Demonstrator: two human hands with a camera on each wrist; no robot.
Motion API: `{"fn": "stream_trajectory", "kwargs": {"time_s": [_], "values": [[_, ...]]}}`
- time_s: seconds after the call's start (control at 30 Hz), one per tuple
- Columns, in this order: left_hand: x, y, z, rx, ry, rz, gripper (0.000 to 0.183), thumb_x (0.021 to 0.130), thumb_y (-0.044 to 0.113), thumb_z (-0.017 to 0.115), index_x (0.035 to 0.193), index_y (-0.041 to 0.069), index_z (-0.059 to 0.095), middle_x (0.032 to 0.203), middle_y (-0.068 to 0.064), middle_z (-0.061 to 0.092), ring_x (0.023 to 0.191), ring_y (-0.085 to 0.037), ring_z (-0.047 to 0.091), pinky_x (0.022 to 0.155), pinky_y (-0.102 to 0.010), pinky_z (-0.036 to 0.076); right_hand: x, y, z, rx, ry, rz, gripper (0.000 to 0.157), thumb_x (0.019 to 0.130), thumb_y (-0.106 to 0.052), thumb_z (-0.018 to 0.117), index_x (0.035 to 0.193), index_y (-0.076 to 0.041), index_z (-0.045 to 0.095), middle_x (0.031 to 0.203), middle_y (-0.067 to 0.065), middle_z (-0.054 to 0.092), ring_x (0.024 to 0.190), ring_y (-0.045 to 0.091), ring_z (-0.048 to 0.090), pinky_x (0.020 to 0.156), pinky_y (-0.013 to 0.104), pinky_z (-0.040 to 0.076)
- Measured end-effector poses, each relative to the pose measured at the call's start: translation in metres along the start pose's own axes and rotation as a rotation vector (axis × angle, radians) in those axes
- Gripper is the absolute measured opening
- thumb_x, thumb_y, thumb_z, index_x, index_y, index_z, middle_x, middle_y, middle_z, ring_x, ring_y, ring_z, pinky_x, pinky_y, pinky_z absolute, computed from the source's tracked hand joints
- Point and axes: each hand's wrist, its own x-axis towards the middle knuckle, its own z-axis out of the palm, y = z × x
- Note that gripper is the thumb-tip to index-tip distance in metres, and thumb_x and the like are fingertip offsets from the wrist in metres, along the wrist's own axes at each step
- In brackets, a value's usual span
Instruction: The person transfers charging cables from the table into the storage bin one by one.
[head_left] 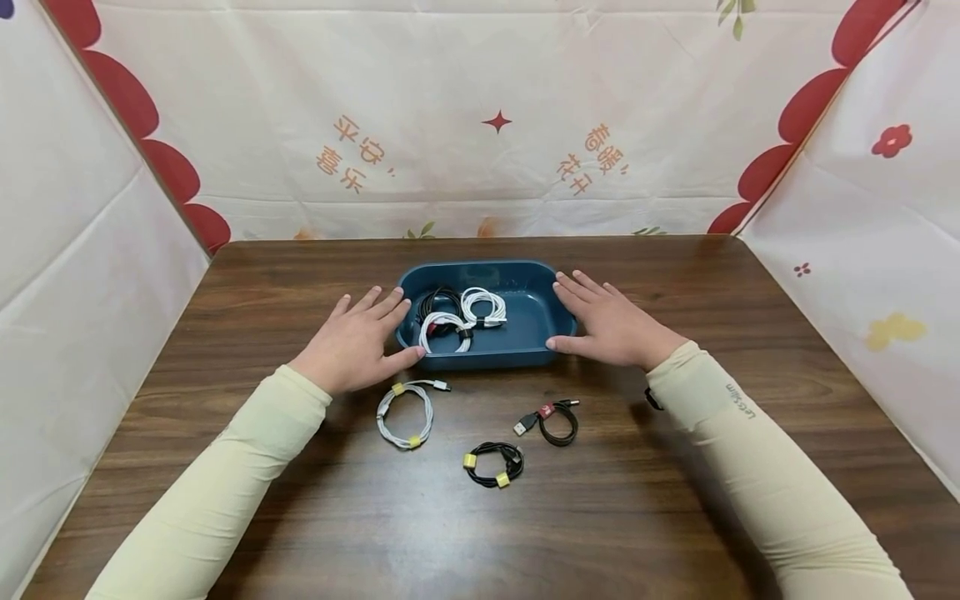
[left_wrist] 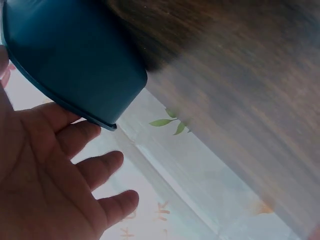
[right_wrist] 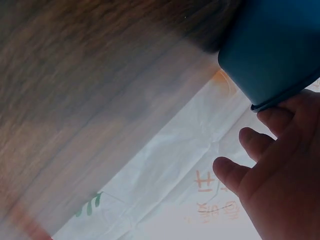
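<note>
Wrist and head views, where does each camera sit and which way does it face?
Head: on the head, facing forward and down at the blue bin, coiled cables and table; the left hand, right hand and forearms show.
Left wrist: on that wrist, facing the bin; that hand's palm and fingers show.
Right wrist: on that wrist, facing the bin's opposite end; part of the hand shows.
Shared: both wrist views show the bin's outer wall, table and backdrop.

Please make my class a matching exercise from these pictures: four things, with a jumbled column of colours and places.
1. Tub
2. White cable outside the tub
3. Red-banded black cable outside the tub
4. Left hand

A. at one end of the tub
B. on the table, nearer the right hand
C. dark blue
D. on the table, nearer the left hand

Pairs: 1-C, 2-D, 3-B, 4-A
</note>
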Motion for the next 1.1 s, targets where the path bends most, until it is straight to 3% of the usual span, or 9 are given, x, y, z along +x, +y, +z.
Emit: {"fn": "stream_trajectory", "kwargs": {"time_s": [0.27, 0.43, 0.6, 0.87, 1.1], "values": [[-0.021, 0.003, -0.003, -0.002, -0.010, -0.018, 0.086, 0.095, 0.071, 0.039, 0.154, 0.008, 0.036, 0.163, -0.010, 0.023, 0.150, -0.038, 0.011, 0.114, -0.064, 0.010, 0.005, -0.001, 0.004, 0.049, -0.013, -0.001, 0.098, 0.092, -0.071, 0.049, 0.158, -0.004, 0.022, 0.165, 0.010, 0.012, 0.151, 0.033, 0.005, 0.114, 0.062, 0.019], [-0.043, 0.003, -0.001, -0.011, 0.047, 0.029, 0.084, 0.093, 0.067, 0.052, 0.150, 0.006, 0.044, 0.160, -0.012, 0.028, 0.148, -0.039, 0.018, 0.112, -0.066, 0.017, 0.005, -0.001, 0.001, 0.077, -0.026, 0.011, 0.099, 0.091, -0.070, 0.051, 0.158, -0.003, 0.020, 0.165, 0.011, 0.011, 0.151, 0.034, 0.006, 0.116, 0.057, 0.018], [-0.059, 0.006, 0.005, 0.010, 0.048, 0.087, 0.084, 0.090, 0.069, 0.054, 0.147, 0.007, 0.049, 0.157, -0.013, 0.034, 0.147, -0.041, 0.021, 0.110, -0.067, 0.021, 0.002, 0.003, 0.000, 0.098, -0.037, 0.030, 0.100, 0.091, -0.070, 0.051, 0.158, -0.004, 0.018, 0.166, 0.009, 0.008, 0.151, 0.033, 0.008, 0.118, 0.051, 0.017], [-0.064, 0.013, 0.017, 0.001, 0.002, 0.160, 0.091, 0.083, 0.075, 0.057, 0.147, 0.010, 0.051, 0.155, -0.010, 0.040, 0.146, -0.041, 0.024, 0.109, -0.068, 0.023, -0.001, 0.008, 0.003, 0.119, -0.029, 0.044, 0.101, 0.090, -0.071, 0.051, 0.159, -0.006, 0.016, 0.166, 0.007, 0.008, 0.151, 0.032, 0.010, 0.117, 0.051, 0.019], [-0.064, 0.016, 0.021, -0.011, -0.064, 0.138, 0.096, 0.081, 0.079, 0.055, 0.145, 0.007, 0.052, 0.153, -0.014, 0.042, 0.145, -0.042, 0.026, 0.109, -0.067, 0.025, -0.002, 0.005, 0.005, 0.130, -0.030, 0.027, 0.101, 0.091, -0.070, 0.051, 0.160, -0.007, 0.014, 0.166, 0.006, 0.005, 0.150, 0.032, 0.013, 0.117, 0.051, 0.021]]}}
